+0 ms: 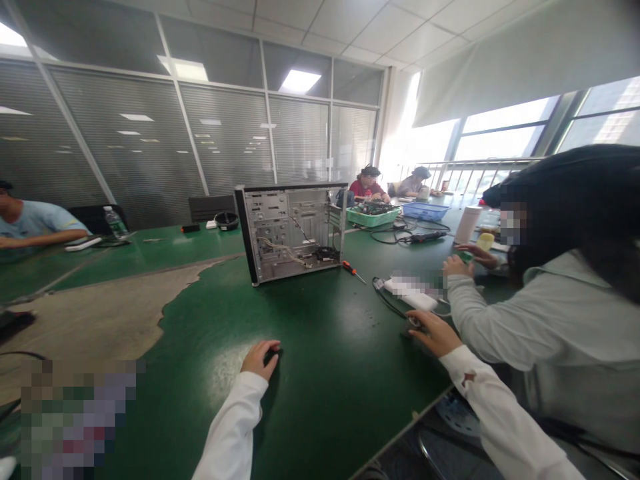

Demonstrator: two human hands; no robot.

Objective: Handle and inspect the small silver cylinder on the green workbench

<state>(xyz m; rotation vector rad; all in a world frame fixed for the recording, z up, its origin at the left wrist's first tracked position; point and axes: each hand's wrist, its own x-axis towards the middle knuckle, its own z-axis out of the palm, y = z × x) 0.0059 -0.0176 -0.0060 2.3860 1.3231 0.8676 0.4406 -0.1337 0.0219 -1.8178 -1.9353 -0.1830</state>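
My left hand (259, 360) rests on the green table, its thumb and forefinger apart and nothing visible between them. To the right, my right hand (436, 333) is near the table edge, its fingers closed around something small and greyish that I cannot make out. Ahead stands a computer case (295, 233), upright with its side open; inside are bare metal bays, loose cables and a dark fan (326, 253). At its right corner lies a screwdriver (353, 271) with an orange and black handle. Just beyond my right hand is a white power strip (413, 293) with a cable.
A co-worker (540, 313) in a pale top sits close on my right, hands over the table. Farther back are a green basket (373, 217) of parts, a blue basket (425, 211), cables and a white bottle (467, 225). The green covering (200, 347) is torn at left.
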